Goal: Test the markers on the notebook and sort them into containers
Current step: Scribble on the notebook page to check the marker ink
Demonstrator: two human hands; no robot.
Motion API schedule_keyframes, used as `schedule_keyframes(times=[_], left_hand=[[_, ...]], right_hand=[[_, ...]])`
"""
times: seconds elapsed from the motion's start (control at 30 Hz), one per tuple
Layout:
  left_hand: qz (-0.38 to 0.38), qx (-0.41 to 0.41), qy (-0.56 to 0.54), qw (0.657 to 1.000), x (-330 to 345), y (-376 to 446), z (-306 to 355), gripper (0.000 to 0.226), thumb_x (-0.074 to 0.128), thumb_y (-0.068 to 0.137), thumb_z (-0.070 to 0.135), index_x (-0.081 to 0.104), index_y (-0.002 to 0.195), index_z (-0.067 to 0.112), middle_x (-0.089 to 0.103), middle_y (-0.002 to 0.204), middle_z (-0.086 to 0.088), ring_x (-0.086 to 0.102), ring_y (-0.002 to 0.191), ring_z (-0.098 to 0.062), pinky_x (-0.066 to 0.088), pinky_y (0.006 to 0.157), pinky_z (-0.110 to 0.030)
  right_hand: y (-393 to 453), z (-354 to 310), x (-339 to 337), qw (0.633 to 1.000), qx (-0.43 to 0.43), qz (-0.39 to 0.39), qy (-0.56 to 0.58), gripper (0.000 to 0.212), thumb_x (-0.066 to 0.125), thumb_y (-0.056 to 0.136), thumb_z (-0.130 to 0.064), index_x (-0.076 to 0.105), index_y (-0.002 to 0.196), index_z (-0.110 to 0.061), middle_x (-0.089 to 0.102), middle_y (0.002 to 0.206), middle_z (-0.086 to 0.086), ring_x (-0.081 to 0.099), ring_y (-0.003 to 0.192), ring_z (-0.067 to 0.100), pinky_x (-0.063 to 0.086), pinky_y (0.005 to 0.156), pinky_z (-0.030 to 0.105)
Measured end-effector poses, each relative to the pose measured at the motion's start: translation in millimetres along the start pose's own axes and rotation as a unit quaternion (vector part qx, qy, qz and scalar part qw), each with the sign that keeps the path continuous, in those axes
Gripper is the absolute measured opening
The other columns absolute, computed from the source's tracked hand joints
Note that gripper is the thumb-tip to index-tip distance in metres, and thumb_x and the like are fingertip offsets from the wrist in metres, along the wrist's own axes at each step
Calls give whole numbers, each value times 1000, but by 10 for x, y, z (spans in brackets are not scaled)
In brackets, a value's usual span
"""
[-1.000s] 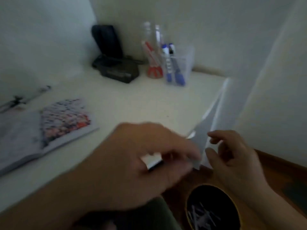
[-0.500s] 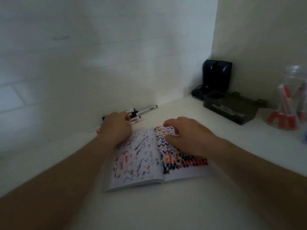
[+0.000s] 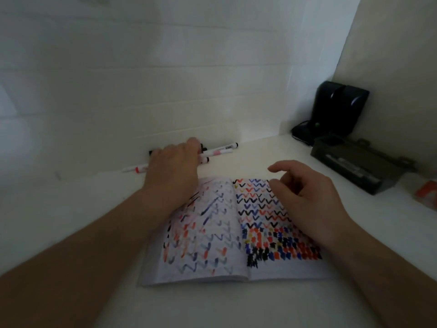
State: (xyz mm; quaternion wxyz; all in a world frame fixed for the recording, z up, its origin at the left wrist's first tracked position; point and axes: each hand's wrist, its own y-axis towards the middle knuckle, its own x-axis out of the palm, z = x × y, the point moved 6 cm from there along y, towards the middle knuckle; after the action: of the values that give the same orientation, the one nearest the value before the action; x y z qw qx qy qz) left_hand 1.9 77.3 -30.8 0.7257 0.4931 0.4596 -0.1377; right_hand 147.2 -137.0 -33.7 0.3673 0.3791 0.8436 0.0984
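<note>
Now right hand (image 3: 307,200) lifted off notebook (image 3: 212,233).

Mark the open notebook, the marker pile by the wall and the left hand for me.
notebook (image 3: 212,252), head view, on the left page.
marker pile (image 3: 218,151), head view, on a white barrel right of the hand.
left hand (image 3: 173,165), head view, on its back.

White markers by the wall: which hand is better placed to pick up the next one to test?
Left. The left hand already lies over the loose white markers at the wall, while the right hand hovers over the open scribbled paper notebook, farther from them.
</note>
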Motion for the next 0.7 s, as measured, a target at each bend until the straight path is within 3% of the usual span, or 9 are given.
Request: schedule_keyframes(times=[0.07,0.17,0.23,0.3,0.37,0.43,0.53,0.6,0.7], left_hand=[[14,51,-54,997,-213,-79,286,6,47,105,29,50,102,24,62,84,3,55,69,-23,48,62,-41],[31,120,-125,984,-443,-254,684,10,56,102,35,63,106,30,68,86,9,60,71,-14,53,63,-37],[47,161,-175,970,-531,-347,880,13,62,98,36,70,103,27,71,83,10,63,69,-10,53,64,-34],[48,175,-217,959,-557,-399,976,17,67,96,41,73,101,26,73,84,12,65,72,-5,51,67,-26],[12,145,-293,945,-536,-414,982,28,71,91,52,68,107,29,71,93,18,66,84,-1,50,73,-18],[-45,102,-371,922,-444,-417,943,44,69,84,60,58,119,34,63,108,24,63,101,0,49,80,-14],[-135,91,-342,926,-232,-427,917,46,61,87,64,48,126,42,54,114,29,54,108,8,47,81,-14],[-168,129,-287,934,-135,-459,963,35,54,94,59,49,124,42,53,104,31,53,98,10,42,74,-16],[-172,166,-282,929,-103,-502,1049,21,43,105,44,52,121,32,57,92,18,53,84,-1,42,71,-25]], right_hand=[[-61,-125,-23,999,-54,3,-9,37,71,94,-24,63,122,-45,64,71,-8,61,64,11,49,63,14],[-134,-341,22,982,-143,-16,-125,52,70,91,-32,56,141,-38,61,69,-13,59,62,6,50,65,17],[-149,-423,73,966,-183,-27,-182,44,70,90,-33,62,133,-36,61,73,-18,57,65,-1,48,67,17],[-145,-417,63,970,-171,-22,-170,26,72,86,-28,71,112,-33,64,75,-20,60,68,-1,49,67,16],[-145,-372,10,984,-130,-15,-122,13,71,84,-26,74,96,-30,69,75,-16,65,68,2,50,63,17],[-112,-241,-21,998,-13,-45,45,11,67,91,-25,74,83,-24,68,67,-7,63,59,8,50,55,24],[-105,-130,21,930,136,-98,328,21,48,97,-10,66,86,-12,53,57,14,47,48,24,36,45,27],[-96,-109,40,910,149,-114,369,18,44,97,-4,58,92,-14,47,54,14,40,44,23,29,42,24],[-94,-70,118,913,137,-143,357,10,47,101,-7,51,95,-13,46,54,12,38,45,21,22,43,25]])
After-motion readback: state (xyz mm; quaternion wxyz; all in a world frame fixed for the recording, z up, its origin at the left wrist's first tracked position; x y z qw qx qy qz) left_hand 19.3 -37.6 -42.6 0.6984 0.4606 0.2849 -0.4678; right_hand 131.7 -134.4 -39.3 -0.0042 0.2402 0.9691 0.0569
